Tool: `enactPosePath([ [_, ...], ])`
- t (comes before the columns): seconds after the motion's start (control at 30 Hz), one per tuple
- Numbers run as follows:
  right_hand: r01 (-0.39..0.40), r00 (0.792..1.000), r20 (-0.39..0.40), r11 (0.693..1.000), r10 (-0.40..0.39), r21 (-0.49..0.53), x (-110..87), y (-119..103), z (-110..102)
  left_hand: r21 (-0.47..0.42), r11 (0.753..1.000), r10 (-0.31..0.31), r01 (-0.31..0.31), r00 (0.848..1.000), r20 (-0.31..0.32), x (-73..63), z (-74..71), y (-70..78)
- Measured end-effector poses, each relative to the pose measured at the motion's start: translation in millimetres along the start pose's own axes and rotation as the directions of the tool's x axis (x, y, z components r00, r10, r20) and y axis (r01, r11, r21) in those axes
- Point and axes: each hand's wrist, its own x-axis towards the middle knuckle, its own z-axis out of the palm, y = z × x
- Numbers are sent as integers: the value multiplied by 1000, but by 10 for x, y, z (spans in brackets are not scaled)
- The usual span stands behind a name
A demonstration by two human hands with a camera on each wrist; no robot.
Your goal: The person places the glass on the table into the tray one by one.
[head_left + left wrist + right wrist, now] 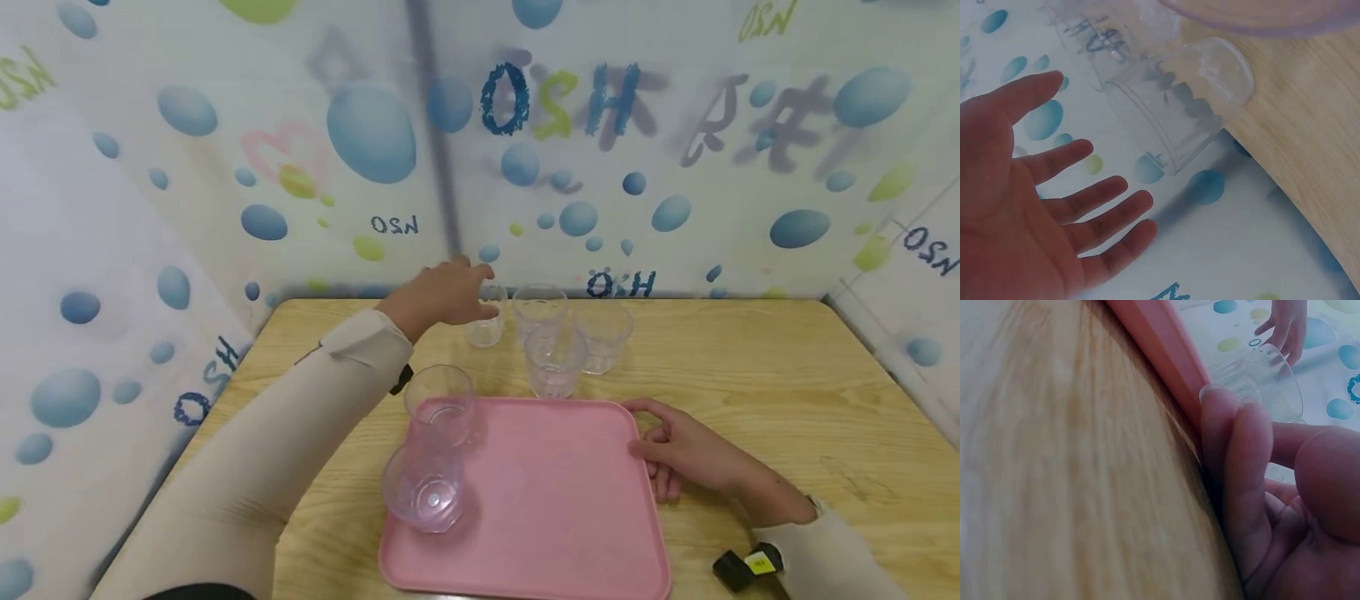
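Observation:
My left hand (448, 293) reaches to the back of the table, its fingers spread and relaxed beside a small clear cup (486, 332). In the left wrist view a gap shows between the fingertips and this ribbed cup (1179, 106). My right hand (693, 450) grips the far right corner of a pink tray (555, 500), thumb and index finger at the rim. In the right wrist view the fingertips (1219, 403) are against the tray's edge (1172, 356). Two clear cups stand on the tray's left side, a nearer cup (427, 492) and a farther cup (441, 408).
Beside the small cup, more clear cups stand close together: a back cup (540, 304), a front cup (555, 362) just behind the tray, and a right cup (602, 337). The wooden table (787, 400) ends at a patterned wall sheet (465, 167).

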Motion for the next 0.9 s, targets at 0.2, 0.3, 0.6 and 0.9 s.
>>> enactPosePath([
  [0.2,10,1000,1,1000,-10,-1,-6,-22,-1,26,1000,-1,-1,998,71,157,19,-9],
  [0.3,2,1000,-4,1000,-2,1,2,-23,1,46,999,-3,-1,995,99,211,45,-16],
  [0.6,-1,1000,-6,1000,1,3,17,-12,1,-4,1000,-8,9,983,184,248,75,-4],
  [0.9,-8,1000,-10,1000,8,2,20,-2,1,-4,1000,-11,12,981,196,272,100,8],
])
